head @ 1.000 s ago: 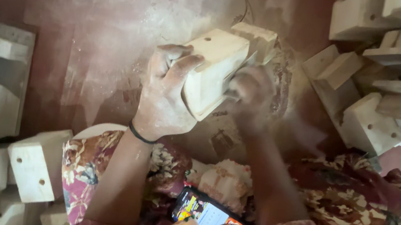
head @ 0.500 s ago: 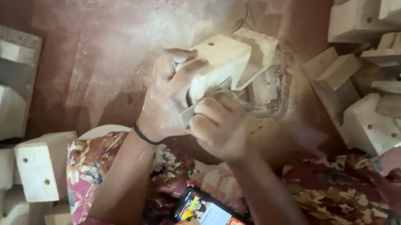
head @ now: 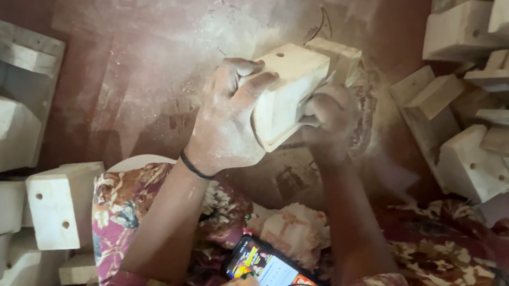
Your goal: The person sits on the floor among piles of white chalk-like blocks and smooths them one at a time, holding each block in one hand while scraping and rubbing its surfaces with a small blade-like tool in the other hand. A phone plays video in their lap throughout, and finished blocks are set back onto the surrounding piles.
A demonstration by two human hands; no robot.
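My left hand (head: 226, 124), dusty and with a black band at the wrist, grips a pale wooden block (head: 284, 96) that has a small drilled hole near its top. The block is held up, tilted, over the dusty floor. My right hand (head: 326, 116) is closed against the block's right side, pressing a small piece of something I cannot make out. A second wooden piece (head: 339, 56) shows just behind the block.
A pile of similar wooden blocks (head: 487, 92) lies at the right, more blocks (head: 62, 205) at the left. A lit phone (head: 269, 271) rests on my lap, on patterned cloth (head: 462, 266). Sawdust covers the reddish floor (head: 152, 37).
My right hand slid down the block's side toward me half a second ago and has now moved back up along its right edge. The left hand keeps its grip.
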